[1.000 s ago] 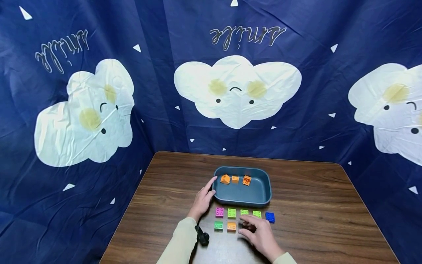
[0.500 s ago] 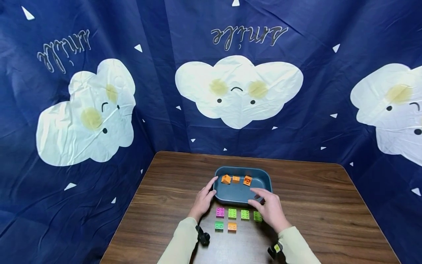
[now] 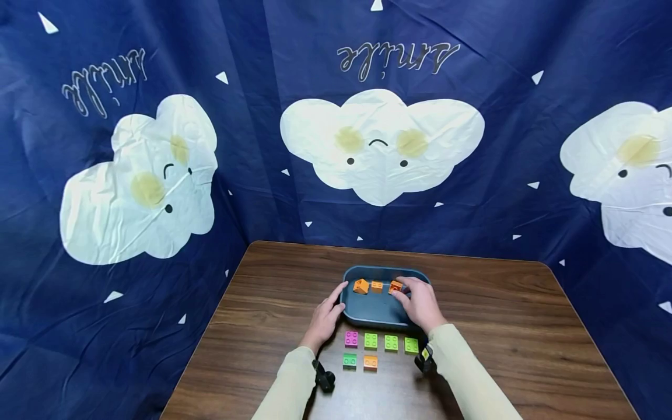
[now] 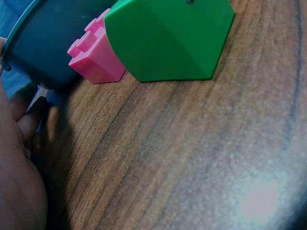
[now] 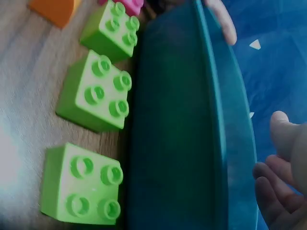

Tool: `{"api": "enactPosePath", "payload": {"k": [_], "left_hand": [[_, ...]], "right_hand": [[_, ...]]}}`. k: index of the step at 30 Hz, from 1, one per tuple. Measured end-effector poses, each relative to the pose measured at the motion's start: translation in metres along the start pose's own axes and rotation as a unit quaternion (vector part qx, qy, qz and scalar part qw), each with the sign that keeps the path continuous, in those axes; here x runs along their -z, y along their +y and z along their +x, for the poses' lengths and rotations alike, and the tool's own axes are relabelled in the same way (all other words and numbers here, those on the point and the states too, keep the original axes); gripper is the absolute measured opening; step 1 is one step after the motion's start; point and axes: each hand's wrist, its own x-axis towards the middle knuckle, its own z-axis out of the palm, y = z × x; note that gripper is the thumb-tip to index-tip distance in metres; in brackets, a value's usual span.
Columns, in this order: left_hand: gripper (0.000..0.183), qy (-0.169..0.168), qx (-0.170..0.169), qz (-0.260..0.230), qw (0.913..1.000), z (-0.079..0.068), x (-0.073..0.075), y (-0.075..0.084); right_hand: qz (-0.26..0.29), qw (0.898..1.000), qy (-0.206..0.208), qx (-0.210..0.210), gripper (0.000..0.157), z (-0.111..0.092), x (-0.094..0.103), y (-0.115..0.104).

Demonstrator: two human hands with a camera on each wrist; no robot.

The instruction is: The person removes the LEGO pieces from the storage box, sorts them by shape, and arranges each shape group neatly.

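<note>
My right hand reaches into the blue-grey tray, thumb and index finger at opposite sides of an orange brick, seemingly pinching it. In the right wrist view that hand shows bent fingers, with the brick out of sight. My left hand rests its extended fingers against the tray's left end. Inside the tray lie two more orange pieces, one slanted brick and one small brick.
In front of the tray stand a pink brick and three lime bricks. Nearer me sit a green rounded brick and an orange brick. The right forearm covers the table right of the lime bricks. Dark blue curtains surround the table.
My right hand has moved from the front bricks, over the tray's front edge, to the orange brick inside. The blue brick at the row's right end is now hidden. My left hand stays put.
</note>
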Motion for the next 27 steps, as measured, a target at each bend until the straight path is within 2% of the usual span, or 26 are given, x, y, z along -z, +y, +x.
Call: {"api": "enactPosePath", "payload": {"k": [13, 21, 27], "left_hand": [[0.057, 0.006, 0.0, -0.006, 1.0, 0.0, 0.0, -0.002], [0.056, 0.01, -0.001, -0.015, 0.9998, 0.0, -0.001, -0.004], [0.057, 0.006, -0.002, -0.02, 0.9998, 0.0, -0.001, -0.005]], "right_hand": [[-0.047, 0.996, -0.072, -0.03, 0.048, 0.019, -0.011, 0.019], [-0.071, 0.989, -0.121, -0.045, 0.052, 0.026, -0.013, 0.02], [-0.062, 0.988, -0.136, -0.046, 0.05, 0.026, -0.02, 0.027]]}}
